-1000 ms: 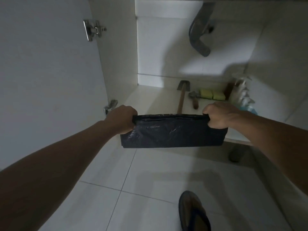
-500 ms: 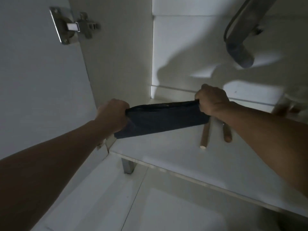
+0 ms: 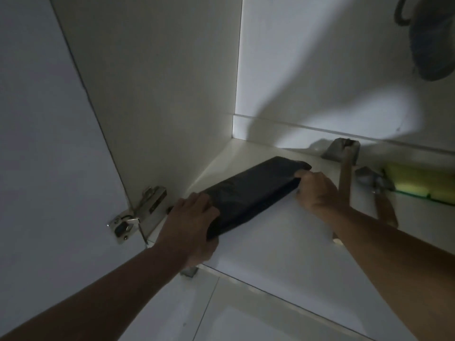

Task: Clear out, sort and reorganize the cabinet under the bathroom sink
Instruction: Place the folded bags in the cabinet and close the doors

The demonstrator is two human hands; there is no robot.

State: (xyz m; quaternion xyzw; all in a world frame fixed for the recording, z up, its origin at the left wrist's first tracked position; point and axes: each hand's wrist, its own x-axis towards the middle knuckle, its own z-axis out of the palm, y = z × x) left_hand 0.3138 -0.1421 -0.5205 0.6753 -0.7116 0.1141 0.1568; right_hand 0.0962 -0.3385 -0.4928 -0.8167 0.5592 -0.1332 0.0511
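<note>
Black plastic, folded flat into one long packet, lies on the white floor of the cabinet, angled along the left side wall, one end toward the back corner and the other near the front edge. Two bare hands are on it, one at each end. The left hand is at the near end, fingers curled over the top of the packet with the thumb at the edge below, gripping it. The right hand holds the far end, thumb on top and the fingers tucked beneath, so it too grips the plastic.

Beside the right hand, further right on the same shelf floor, I count two wooden-handled tools. One is a hammer, its metal head close to the back wall and its handle running forward behind the right wrist. The second tool lies just right of it, with a grey metal head; what kind it is I cannot tell in this dim light. Next to that sit yellow sponges with a green underside; two seem to lie side by side, though the frame edge cuts them off.

One metal hinge is fixed low on the left wall, joining the open door. One grey drain pipe hangs in the upper right corner.
</note>
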